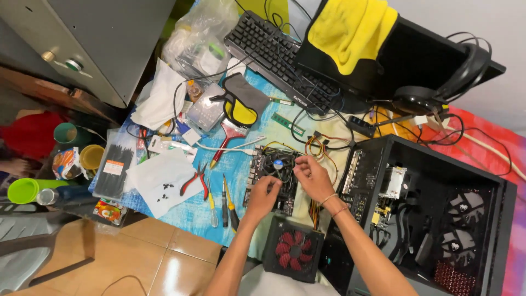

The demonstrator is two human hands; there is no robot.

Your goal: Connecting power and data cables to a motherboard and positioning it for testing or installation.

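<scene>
Left hand: the left hand [264,193] is laid on the near edge of the circuit board [272,176]. The fingers are curled onto the board, but whether anything is pinched cannot be told.
Right hand: the right hand [311,176] is set on the right side of the same board, with the fingers bent down. A grip on anything cannot be made out.
Circuit board: the board is laid flat on the blue cloth [192,211] of the worktop, between the tools and the black computer case. A round fan [278,163] is seen in its middle, just beside the right hand.
Black computer case: the case [438,214] is laid open on the right. Wires, a white part and two fans are held inside it.
Power box: a black box with a red fan [293,248] is placed just below the hands.
Tools: red pliers [194,181] and screwdrivers [226,201] are lined up left of the board.
White paper: small dark screws [164,187] are kept on a white sheet [159,181].
Clear bag: black cable ties [112,171] are packed in a clear bag at the left edge.
Cups: a green cup [66,133] and a yellow cup [91,156] are stood near the bag; what is in them cannot be seen.
Back: a keyboard [279,55] and a yellow towel [350,30] are seen at the far side.
</scene>
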